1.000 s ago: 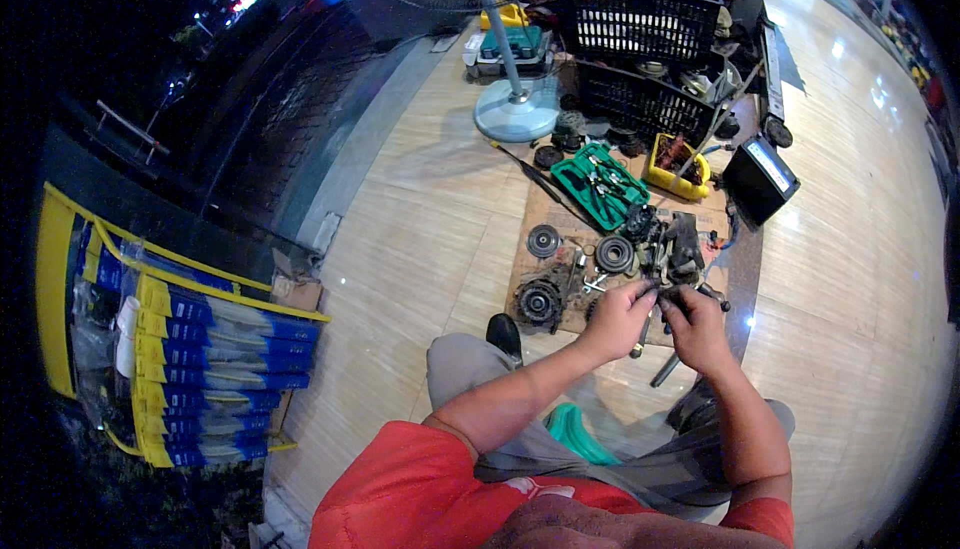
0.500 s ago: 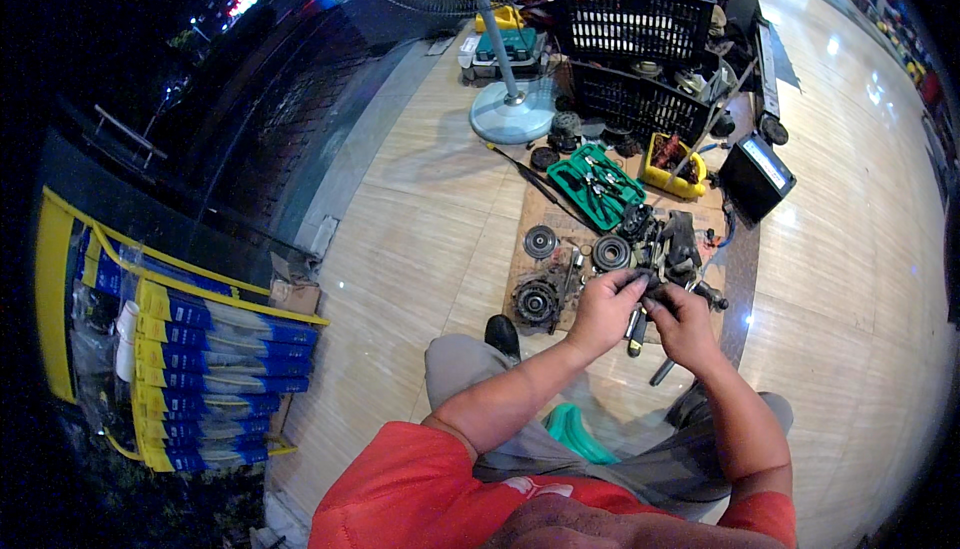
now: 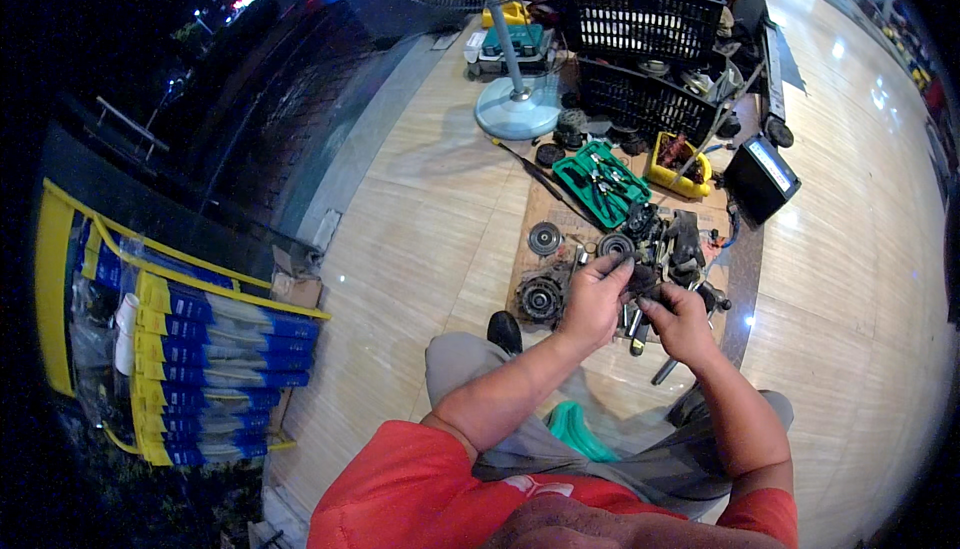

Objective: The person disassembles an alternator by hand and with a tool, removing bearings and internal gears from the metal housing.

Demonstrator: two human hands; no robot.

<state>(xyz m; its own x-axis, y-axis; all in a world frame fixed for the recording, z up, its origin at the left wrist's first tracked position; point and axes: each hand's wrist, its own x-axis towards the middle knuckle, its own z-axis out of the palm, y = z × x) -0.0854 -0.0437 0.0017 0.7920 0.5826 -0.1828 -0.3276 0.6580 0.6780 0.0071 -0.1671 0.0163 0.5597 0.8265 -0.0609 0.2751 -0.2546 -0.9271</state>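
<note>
A small dark part (image 3: 643, 280) is pinched between my two hands, above the cardboard; its kind is too unclear to name. My left hand (image 3: 598, 299) grips its left side with thumb and fingers. Close by, my right hand (image 3: 678, 321) pinches its lower right edge. Behind my fingers lies a round pulley-like ring (image 3: 614, 244), and another grooved disc (image 3: 544, 238) is farther left. A dark motor-like part with a round face (image 3: 540, 298) rests left of my left hand. Under my hands a tool with a black and yellow handle (image 3: 637, 345) shows in part.
Beyond the parts lie an open green tool case (image 3: 601, 185), a yellow container (image 3: 679, 166) and a black box (image 3: 760, 179). Black crates (image 3: 640, 14) and a fan's base (image 3: 517, 109) stand farther off. A yellow rack of blue packages (image 3: 220, 369) is at left.
My left hand has shifted slightly left and up, and the dark part between my hands shows more. My right hand stays nearly in place. The whole view has shifted a little.
</note>
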